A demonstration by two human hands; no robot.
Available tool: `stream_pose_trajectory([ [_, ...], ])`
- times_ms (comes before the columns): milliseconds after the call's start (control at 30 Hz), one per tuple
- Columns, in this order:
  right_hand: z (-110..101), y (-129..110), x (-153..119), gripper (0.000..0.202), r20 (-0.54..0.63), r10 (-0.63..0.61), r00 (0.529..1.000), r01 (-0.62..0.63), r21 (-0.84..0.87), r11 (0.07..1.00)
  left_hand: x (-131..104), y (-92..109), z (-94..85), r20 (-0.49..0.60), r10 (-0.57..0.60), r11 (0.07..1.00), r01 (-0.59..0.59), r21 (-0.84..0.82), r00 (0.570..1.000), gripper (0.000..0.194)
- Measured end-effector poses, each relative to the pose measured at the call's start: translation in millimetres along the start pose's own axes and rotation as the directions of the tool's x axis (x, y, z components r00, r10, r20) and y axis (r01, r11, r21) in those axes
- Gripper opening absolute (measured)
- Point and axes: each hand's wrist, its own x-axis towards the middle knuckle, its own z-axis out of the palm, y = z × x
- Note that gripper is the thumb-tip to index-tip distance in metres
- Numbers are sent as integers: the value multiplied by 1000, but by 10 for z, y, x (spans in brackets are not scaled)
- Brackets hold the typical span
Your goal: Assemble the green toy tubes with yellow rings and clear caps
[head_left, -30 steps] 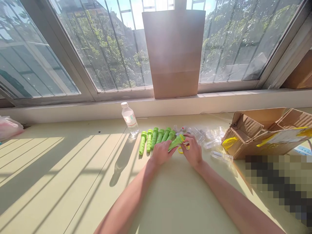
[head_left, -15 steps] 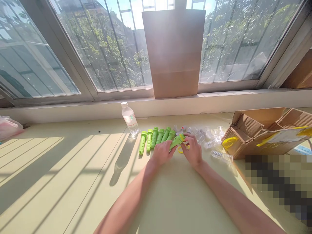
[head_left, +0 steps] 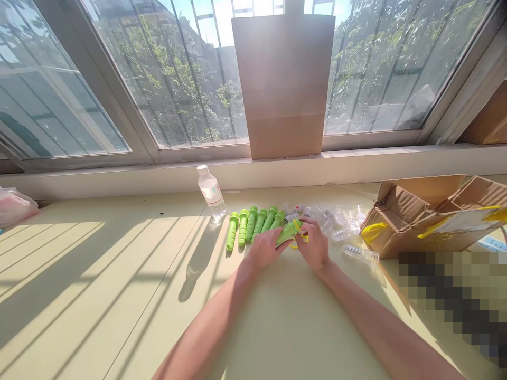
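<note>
My left hand [head_left: 265, 250] is closed around the body of a green flashlight-shaped plastic tube [head_left: 288, 232]. The fingers of my right hand [head_left: 315, 245] pinch its yellowish ring end, which points up and to the right. A yellow ring-shaped piece [head_left: 300, 242] shows partly behind my right fingers. Just beyond my left hand lie several similar green tubes [head_left: 251, 224] side by side in a row, the rightmost partly covered. Small grey and clear parts [head_left: 293, 211] rest behind the held tube.
A water bottle [head_left: 212, 194] stands left of the row. Several clear plastic cylinders [head_left: 344, 227] lie to the right, beside an open cardboard box [head_left: 428, 221]. A cardboard sheet [head_left: 287, 89] leans against the window. A plastic bag [head_left: 16, 203] sits far left.
The held tube has shifted slightly right, and its body has turned a little in my fingers. Both hands keep their grip; the other things have not moved.
</note>
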Motion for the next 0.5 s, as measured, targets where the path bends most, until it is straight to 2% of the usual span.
stream_pose_trajectory([
  [500,25,-42,18,6,-47,40,998,-35,94,995,-20,-11,149,-137,-26,998,34,56,990,30],
])
